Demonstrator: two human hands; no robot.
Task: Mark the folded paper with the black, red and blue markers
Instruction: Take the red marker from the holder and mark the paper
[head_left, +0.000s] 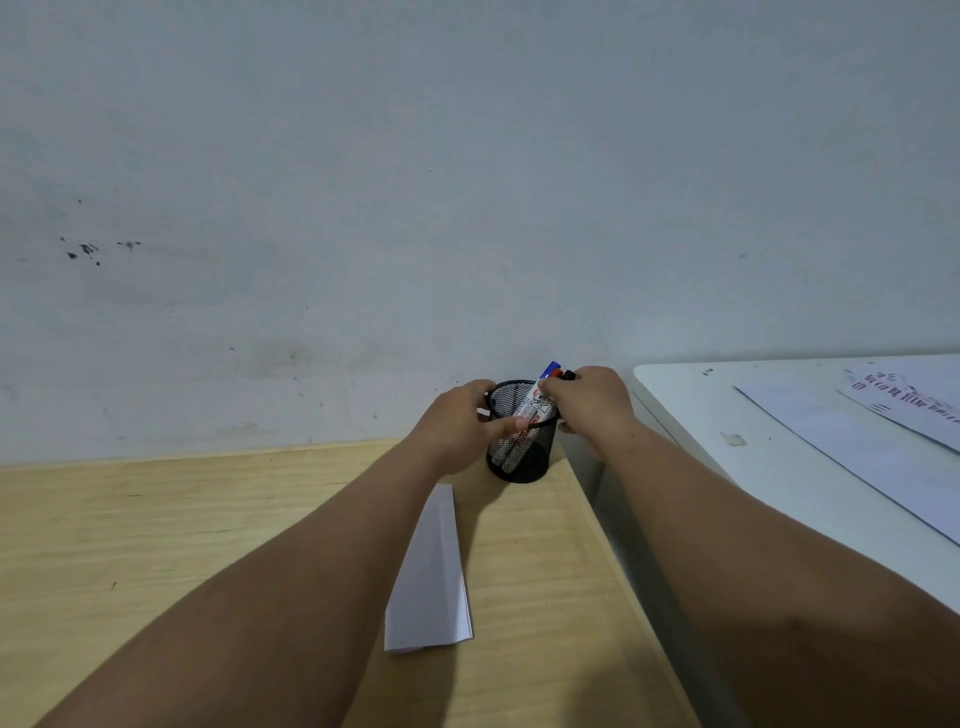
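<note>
A black mesh pen cup (519, 457) stands at the far right corner of the wooden table (156, 545). My left hand (462, 426) grips its left side, thumb across the rim. My right hand (587, 400) is closed around the tops of three markers (540, 402) standing in the cup; blue, red and black caps (557, 371) stick out above my fingers. A folded white paper (431, 582) lies flat on the table between my forearms, just in front of the cup.
A grey wall (467, 182) rises right behind the table. To the right, across a narrow gap, stands a white table (727, 415) with printed sheets (883, 457) on it.
</note>
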